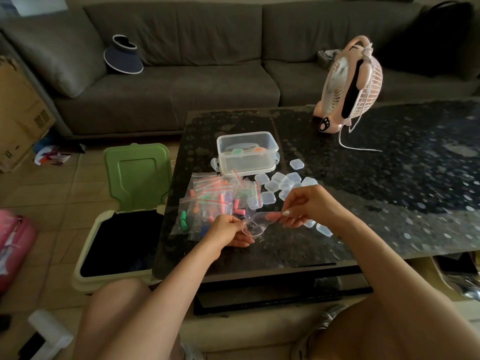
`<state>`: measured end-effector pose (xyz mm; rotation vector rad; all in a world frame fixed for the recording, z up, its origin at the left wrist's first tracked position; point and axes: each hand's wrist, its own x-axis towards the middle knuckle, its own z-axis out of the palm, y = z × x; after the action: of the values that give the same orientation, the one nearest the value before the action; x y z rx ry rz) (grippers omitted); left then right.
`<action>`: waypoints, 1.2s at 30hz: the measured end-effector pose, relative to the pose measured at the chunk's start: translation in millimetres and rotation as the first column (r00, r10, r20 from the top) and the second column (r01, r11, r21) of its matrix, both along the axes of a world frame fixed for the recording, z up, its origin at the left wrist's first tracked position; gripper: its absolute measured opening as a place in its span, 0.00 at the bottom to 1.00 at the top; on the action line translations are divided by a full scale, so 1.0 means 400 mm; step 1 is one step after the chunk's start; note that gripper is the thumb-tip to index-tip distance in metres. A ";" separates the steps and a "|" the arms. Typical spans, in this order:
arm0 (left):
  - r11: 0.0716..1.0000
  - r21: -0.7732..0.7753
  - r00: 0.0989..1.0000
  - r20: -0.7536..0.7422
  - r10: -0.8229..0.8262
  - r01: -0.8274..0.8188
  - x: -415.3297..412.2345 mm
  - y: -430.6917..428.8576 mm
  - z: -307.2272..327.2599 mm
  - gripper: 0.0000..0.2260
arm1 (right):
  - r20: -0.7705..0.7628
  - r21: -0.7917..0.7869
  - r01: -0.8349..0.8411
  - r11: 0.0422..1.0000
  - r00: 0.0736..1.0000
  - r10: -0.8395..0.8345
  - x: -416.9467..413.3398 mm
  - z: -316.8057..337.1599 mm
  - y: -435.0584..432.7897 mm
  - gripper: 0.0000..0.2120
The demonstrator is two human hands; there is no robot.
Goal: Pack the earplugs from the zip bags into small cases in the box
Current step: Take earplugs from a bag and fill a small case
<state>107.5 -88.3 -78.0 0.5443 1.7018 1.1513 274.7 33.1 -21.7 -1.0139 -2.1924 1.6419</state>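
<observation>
Left hand [228,228] is gripping the zip bag [257,222] mouth. Right hand [306,203] fingers [287,212] are pinching pink earplugs [272,216]. Best drawn straight out.

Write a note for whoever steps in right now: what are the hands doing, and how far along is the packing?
Left hand grips a zip bag; right hand pinches it at its pink earplugs.
Done: a few filled cases lie in the box.
Left: many full bags and empty cases on the table.
</observation>
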 end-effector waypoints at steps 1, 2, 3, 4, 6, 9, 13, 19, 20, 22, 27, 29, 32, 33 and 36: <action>1.000 -0.006 1.000 -0.006 -0.002 0.002 0.000 0.000 0.001 0.08 | -0.009 0.004 0.022 1.000 1.000 -0.022 -0.002 0.001 0.001 0.04; 1.000 -0.012 1.000 -0.010 -0.004 0.004 0.000 0.001 0.002 0.08 | -0.018 0.009 0.044 0.999 0.999 -0.043 -0.003 0.002 0.003 0.04; 1.000 -0.017 1.000 -0.012 -0.005 0.005 0.000 0.002 0.002 0.08 | -0.023 0.016 0.063 0.998 0.998 -0.063 -0.005 0.002 0.003 0.05; 1.000 -0.021 1.000 -0.011 -0.005 0.005 0.000 0.003 0.002 0.08 | -0.027 0.022 0.082 0.996 0.996 -0.081 -0.007 0.002 0.002 0.05; 1.000 -0.025 1.000 -0.009 -0.001 0.001 0.001 0.004 0.003 0.08 | -0.042 0.028 0.113 0.993 0.993 -0.111 -0.010 0.001 0.001 0.04; 1.000 -0.028 1.000 0.003 0.015 -0.015 0.003 0.005 0.005 0.09 | -0.079 0.028 0.153 0.988 0.985 -0.150 -0.015 0.000 -0.001 0.03; 0.999 -0.022 0.999 0.034 0.037 -0.036 0.003 0.002 0.008 0.09 | -0.075 0.107 0.198 0.974 0.979 -0.191 -0.020 0.000 -0.003 0.03; 0.999 -0.012 0.997 0.061 0.052 -0.052 0.007 -0.002 0.015 0.08 | -0.006 0.178 0.141 0.974 0.990 -0.143 -0.020 0.001 -0.012 0.09; 0.999 -0.011 0.996 0.065 0.054 -0.053 0.007 -0.002 0.016 0.08 | 0.005 0.183 0.133 0.974 0.991 -0.136 -0.021 0.000 -0.012 0.10; 0.998 -0.012 0.996 0.066 0.059 -0.058 0.007 -0.001 0.017 0.09 | 0.035 0.199 0.117 0.973 0.991 -0.126 -0.022 -0.001 -0.011 0.10; 0.998 -0.012 0.997 0.060 0.056 -0.055 0.008 -0.001 0.016 0.09 | 0.055 0.252 0.135 0.958 0.987 -0.153 -0.020 -0.007 -0.006 0.04; 0.999 -0.004 0.996 0.071 0.053 -0.053 0.008 0.000 0.015 0.08 | 0.014 0.276 0.176 0.945 0.982 -0.186 -0.026 -0.010 -0.009 0.04; 0.998 0.003 0.996 0.073 0.055 -0.055 0.011 0.002 0.013 0.09 | -0.062 0.257 0.202 0.945 0.979 -0.192 -0.035 -0.013 -0.017 0.08; 0.999 0.000 0.997 0.059 0.051 -0.051 0.011 0.002 0.013 0.09 | -0.074 0.252 0.197 0.948 0.980 -0.184 -0.038 -0.013 -0.020 0.08; 0.999 -0.008 0.999 0.025 0.036 -0.036 0.007 0.001 0.007 0.10 | -0.090 0.253 0.184 0.950 0.982 -0.167 -0.041 -0.010 -0.020 0.07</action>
<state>110.4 -87.8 -75.3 0.4947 1.7001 1.1719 258.2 24.9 -25.5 -1.0279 -2.1338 1.2528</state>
